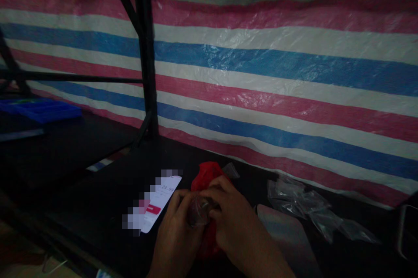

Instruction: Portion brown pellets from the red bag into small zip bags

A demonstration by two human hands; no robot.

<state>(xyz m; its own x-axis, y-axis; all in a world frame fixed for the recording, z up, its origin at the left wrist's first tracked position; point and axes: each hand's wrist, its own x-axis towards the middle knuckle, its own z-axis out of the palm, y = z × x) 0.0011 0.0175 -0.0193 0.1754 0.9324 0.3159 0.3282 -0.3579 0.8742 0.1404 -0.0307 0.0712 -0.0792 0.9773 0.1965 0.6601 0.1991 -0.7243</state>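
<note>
Both my hands meet over the black surface, fingers closed around a small clear plastic bag [197, 212]. My left hand [179, 221] grips its left side. My right hand [228, 208] pinches it from the right, with thumb and fingers bent. Whatever lies inside the bag is too dark to make out. Beneath and behind the hands is a red bag or cloth [209, 172], partly covered by them. A lit phone [163, 201] lies just left of my left hand, partly blurred out.
Several clear plastic bags [303, 201] are spread at the right, with another small one [231, 170] behind the red item. A flat grey sheet [284, 234] lies beside my right forearm. A black metal post [146, 60] rises before the striped tarp [261, 77]. Blue trays [48, 110] sit far left.
</note>
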